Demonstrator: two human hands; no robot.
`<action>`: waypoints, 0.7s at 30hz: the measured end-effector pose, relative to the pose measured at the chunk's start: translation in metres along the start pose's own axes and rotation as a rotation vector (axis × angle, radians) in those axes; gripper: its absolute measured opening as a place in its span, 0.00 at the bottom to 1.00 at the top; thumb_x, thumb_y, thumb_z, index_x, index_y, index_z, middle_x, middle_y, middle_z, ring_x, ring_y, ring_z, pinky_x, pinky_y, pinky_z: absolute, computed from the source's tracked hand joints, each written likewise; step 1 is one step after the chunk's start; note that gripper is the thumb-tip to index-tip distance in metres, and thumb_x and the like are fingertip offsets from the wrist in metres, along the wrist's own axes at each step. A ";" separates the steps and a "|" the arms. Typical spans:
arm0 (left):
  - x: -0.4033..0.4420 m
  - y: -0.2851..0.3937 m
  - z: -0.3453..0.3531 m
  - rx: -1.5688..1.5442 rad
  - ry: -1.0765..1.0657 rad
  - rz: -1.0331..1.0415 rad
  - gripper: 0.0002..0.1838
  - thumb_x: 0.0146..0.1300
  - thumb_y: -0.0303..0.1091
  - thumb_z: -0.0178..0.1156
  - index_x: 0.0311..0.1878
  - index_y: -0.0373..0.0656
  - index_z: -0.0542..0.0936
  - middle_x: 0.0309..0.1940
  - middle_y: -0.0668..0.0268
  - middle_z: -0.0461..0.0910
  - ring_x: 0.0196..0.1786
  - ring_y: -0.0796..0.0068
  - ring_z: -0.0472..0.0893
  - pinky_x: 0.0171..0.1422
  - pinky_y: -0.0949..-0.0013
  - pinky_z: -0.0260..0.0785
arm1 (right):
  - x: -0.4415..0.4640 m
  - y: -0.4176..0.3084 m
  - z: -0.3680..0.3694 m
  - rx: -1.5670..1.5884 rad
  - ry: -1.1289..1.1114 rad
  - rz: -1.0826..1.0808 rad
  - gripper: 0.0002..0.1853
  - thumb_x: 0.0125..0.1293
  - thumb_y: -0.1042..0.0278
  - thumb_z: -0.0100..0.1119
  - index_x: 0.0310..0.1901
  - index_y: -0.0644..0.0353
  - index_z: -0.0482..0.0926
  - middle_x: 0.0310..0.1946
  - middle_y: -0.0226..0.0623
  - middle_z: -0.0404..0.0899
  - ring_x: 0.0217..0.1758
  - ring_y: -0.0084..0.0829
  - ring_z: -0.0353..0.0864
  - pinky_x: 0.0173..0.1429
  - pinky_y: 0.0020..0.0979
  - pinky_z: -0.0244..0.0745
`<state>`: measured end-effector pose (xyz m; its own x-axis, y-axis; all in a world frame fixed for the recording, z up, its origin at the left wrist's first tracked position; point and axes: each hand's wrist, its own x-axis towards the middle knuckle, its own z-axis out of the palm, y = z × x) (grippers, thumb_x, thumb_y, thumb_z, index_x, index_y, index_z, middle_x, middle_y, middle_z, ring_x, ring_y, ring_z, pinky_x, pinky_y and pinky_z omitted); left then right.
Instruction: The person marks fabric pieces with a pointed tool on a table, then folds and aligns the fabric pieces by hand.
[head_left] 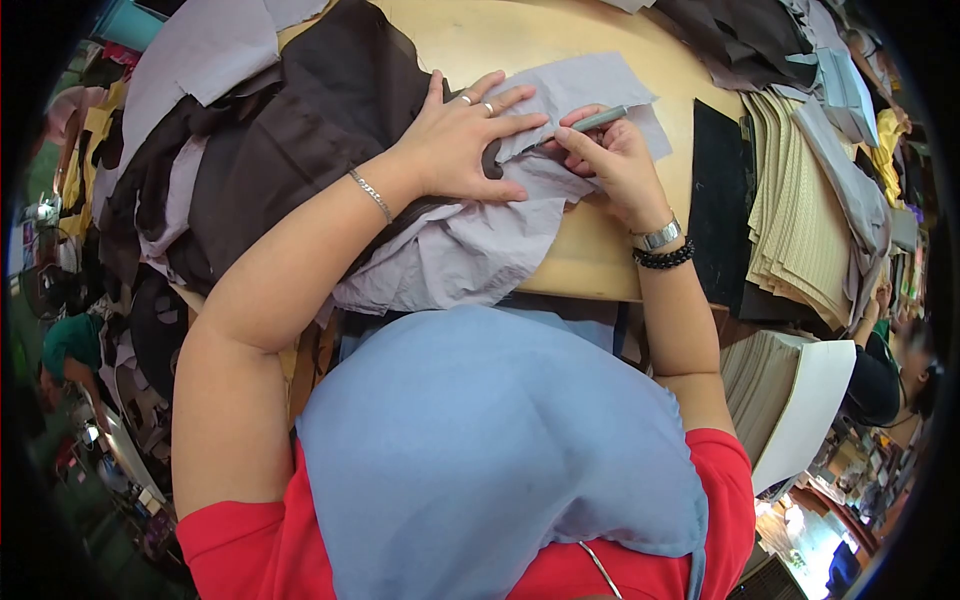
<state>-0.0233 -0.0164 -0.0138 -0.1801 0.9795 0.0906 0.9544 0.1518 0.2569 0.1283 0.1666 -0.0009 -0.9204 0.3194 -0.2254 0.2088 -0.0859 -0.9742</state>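
From my end, I see the left hand (465,140) spread flat, fingers splayed and gripping nothing, pressing on grey cloth (590,82) beside a heap of dark cloth (300,130). The right hand (615,165) pinches a slim tool (600,118) between thumb and fingers, over that same grey cloth; its working end is hidden from me. If that end is sharp, a slip could nick the left fingertips, which sit just beside it. The crumpled lower folds, spilling over the near edge, could also drag and skew the cloth under a light press. The pale, smooth worktop (590,265) carries a black board (718,200) and fanned cream sheets (795,205) to the right. Beyond, the room is crowded, with a person (875,375) off to the right.
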 end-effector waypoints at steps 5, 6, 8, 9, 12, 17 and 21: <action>0.001 0.000 -0.002 -0.021 -0.028 -0.013 0.47 0.46 0.70 0.67 0.72 0.67 0.69 0.78 0.70 0.58 0.80 0.51 0.52 0.70 0.17 0.39 | 0.000 0.003 -0.007 0.120 -0.117 0.004 0.11 0.68 0.65 0.66 0.47 0.58 0.78 0.37 0.33 0.84 0.39 0.18 0.80 0.40 0.18 0.70; 0.001 0.000 -0.002 -0.021 -0.023 -0.010 0.47 0.46 0.69 0.67 0.72 0.67 0.69 0.78 0.70 0.58 0.80 0.51 0.52 0.70 0.17 0.39 | 0.000 0.003 -0.009 0.138 -0.139 0.008 0.10 0.68 0.66 0.65 0.47 0.58 0.78 0.37 0.33 0.84 0.40 0.18 0.81 0.40 0.18 0.70; 0.000 0.000 -0.001 -0.024 -0.013 -0.007 0.47 0.46 0.69 0.68 0.72 0.67 0.69 0.78 0.70 0.58 0.80 0.52 0.52 0.70 0.17 0.38 | -0.007 0.001 -0.014 0.338 -0.233 0.033 0.10 0.68 0.66 0.65 0.47 0.57 0.77 0.37 0.33 0.84 0.41 0.19 0.81 0.42 0.19 0.71; -0.001 0.000 -0.001 -0.023 0.001 -0.004 0.47 0.46 0.69 0.67 0.72 0.67 0.70 0.77 0.69 0.59 0.80 0.52 0.53 0.70 0.17 0.38 | -0.011 0.000 -0.015 0.438 -0.281 0.048 0.10 0.69 0.66 0.65 0.48 0.57 0.77 0.37 0.33 0.84 0.42 0.19 0.81 0.43 0.19 0.72; -0.002 0.000 -0.001 -0.018 0.028 0.003 0.47 0.46 0.70 0.67 0.71 0.67 0.70 0.76 0.68 0.61 0.79 0.53 0.54 0.70 0.17 0.39 | -0.018 -0.001 -0.003 0.374 -0.182 -0.066 0.09 0.70 0.68 0.64 0.48 0.58 0.76 0.37 0.32 0.83 0.42 0.20 0.82 0.45 0.21 0.76; 0.000 0.000 0.000 -0.010 0.037 0.008 0.47 0.45 0.71 0.66 0.71 0.68 0.70 0.77 0.68 0.61 0.79 0.53 0.54 0.70 0.17 0.39 | -0.012 0.015 0.010 0.330 0.123 -0.140 0.08 0.70 0.72 0.63 0.47 0.60 0.75 0.38 0.32 0.83 0.40 0.20 0.83 0.46 0.23 0.81; 0.000 0.000 -0.002 -0.015 -0.016 -0.003 0.47 0.46 0.70 0.66 0.72 0.67 0.69 0.78 0.69 0.58 0.80 0.52 0.52 0.70 0.17 0.37 | -0.008 0.024 0.011 0.267 0.111 -0.201 0.09 0.69 0.73 0.63 0.47 0.61 0.75 0.38 0.33 0.83 0.39 0.20 0.83 0.46 0.23 0.81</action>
<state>-0.0235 -0.0163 -0.0114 -0.1793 0.9810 0.0745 0.9501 0.1530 0.2718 0.1368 0.1516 -0.0225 -0.8899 0.4541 -0.0439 -0.0800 -0.2500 -0.9649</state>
